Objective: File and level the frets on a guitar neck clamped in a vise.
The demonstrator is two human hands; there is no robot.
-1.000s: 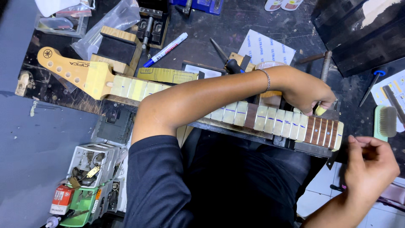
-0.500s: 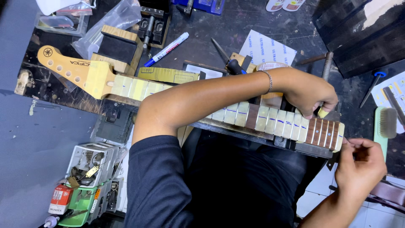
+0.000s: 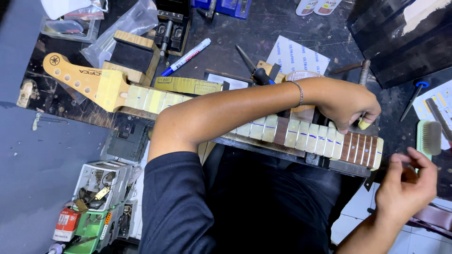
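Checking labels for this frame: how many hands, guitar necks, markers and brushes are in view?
Hands: 2 (left hand on the neck, right hand off its end)
Guitar neck: 1
Marker: 1
Brush: 1
Total: 5

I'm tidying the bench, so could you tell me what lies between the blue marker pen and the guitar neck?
In the head view, a flat yellow strip lies on the bench between the marker pen and the guitar neck, just above its taped frets.
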